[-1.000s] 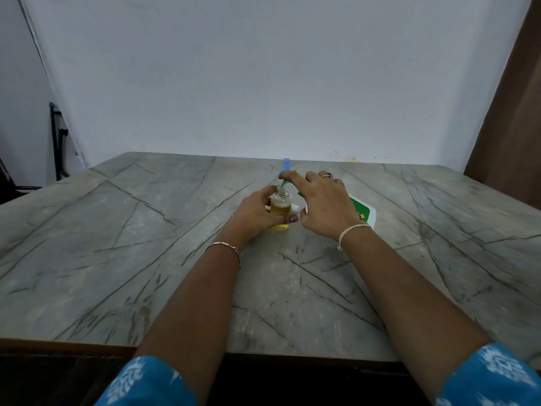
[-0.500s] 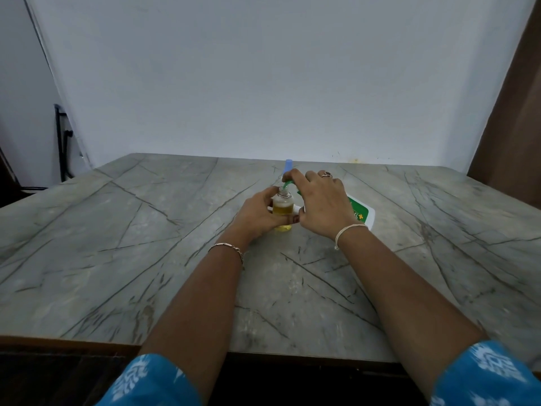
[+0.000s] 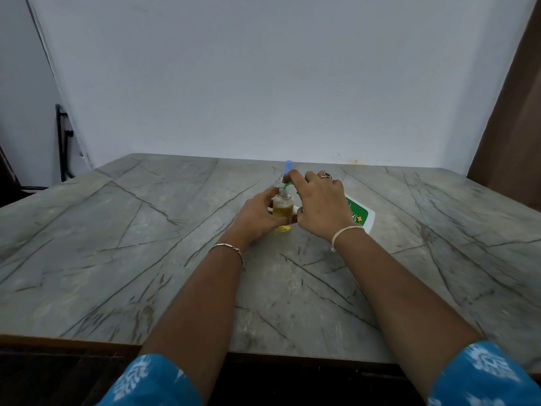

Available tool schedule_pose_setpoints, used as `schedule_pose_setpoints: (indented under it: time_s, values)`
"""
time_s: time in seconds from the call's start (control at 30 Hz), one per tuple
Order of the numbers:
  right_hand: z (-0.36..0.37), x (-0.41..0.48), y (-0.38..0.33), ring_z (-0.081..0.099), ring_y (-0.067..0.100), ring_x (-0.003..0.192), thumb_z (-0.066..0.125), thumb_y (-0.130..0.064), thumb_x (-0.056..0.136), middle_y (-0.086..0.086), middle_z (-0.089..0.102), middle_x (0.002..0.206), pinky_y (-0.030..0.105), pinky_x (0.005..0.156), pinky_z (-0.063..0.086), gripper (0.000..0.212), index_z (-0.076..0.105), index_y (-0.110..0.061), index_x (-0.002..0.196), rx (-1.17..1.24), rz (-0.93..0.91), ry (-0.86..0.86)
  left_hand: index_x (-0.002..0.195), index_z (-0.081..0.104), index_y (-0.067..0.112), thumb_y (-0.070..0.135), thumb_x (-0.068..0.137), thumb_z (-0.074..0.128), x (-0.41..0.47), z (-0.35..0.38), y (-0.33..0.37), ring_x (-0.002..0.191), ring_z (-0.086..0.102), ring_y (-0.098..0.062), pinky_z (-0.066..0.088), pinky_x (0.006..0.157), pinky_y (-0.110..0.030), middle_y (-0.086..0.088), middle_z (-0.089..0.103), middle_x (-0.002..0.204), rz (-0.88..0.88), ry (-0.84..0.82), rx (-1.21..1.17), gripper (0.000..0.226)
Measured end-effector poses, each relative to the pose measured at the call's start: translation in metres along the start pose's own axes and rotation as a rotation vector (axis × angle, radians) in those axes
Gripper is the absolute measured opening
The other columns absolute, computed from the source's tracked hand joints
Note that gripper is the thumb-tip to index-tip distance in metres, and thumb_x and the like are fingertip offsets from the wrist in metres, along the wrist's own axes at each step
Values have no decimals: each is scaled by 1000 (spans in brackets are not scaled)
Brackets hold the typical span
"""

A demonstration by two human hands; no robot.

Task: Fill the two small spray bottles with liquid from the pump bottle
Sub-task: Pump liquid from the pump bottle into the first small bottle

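Note:
A small clear spray bottle (image 3: 282, 207), uncapped and partly full of yellow liquid, stands on the table (image 3: 146, 244). My left hand (image 3: 257, 218) grips it from the left. The white pump bottle (image 3: 361, 215) with a green label is tilted toward it, mostly hidden under my right hand (image 3: 320, 206), which holds it. My right index finger lies on the pump head, and the green nozzle (image 3: 285, 186) points into the small bottle's mouth. A blue top (image 3: 288, 166) sticks up just behind the hands; what it belongs to is hidden.
The grey marble-patterned table runs to a white wall at the back. A dark metal frame (image 3: 63, 142) stands off the far left corner, and a brown panel (image 3: 515, 127) rises on the right. The table's front edge lies under my forearms.
Both hands and the bottles keep the same pose. Only the view has shifted slightly.

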State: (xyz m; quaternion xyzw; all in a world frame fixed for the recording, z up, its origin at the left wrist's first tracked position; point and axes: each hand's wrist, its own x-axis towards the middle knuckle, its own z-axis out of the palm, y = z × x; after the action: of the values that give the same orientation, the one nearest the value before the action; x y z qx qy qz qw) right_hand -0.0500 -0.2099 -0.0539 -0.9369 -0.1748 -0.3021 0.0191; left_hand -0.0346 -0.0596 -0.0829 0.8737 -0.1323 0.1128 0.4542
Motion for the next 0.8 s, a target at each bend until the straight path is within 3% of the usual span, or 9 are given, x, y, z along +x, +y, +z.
schedule_pose_setpoints:
  time_s: [0.1,0.23,0.43,0.6,0.8]
  values:
    - [1,-1,2,54,30,106,67,-24,73,6,59,110,45,90,44,67,33,-32,131,12,-8,11,125,56,27,42,71,83,0,-1,-1,105,65,-21,51,97,-45,-2,68,119,1,0,-3,63]
    - [-2,-4,7,52,30,107,66,-25,76,6,57,108,46,91,44,76,27,-38,139,56,-25,-22,117,55,30,39,72,83,-2,-1,2,106,63,-17,51,95,-34,2,67,115,23,6,5,54]
    - [-7,-6,13,52,27,98,65,-31,83,3,48,94,43,86,47,93,1,-48,148,51,-89,-77,130,54,21,44,71,82,-1,0,2,111,62,-18,50,99,-38,1,65,124,7,-2,35,70]
    - [-8,-5,13,52,30,107,66,-26,78,5,55,105,44,89,44,78,23,-38,143,81,-64,-89,130,53,22,39,73,82,-1,-1,3,112,61,-20,49,97,-35,-2,65,125,7,-7,26,66]
    - [-3,-4,9,52,30,107,67,-26,76,5,58,108,46,90,44,73,28,-37,137,74,-35,-62,133,52,21,38,72,82,-2,0,3,113,61,-21,49,101,-42,-4,64,128,4,-5,-6,69]
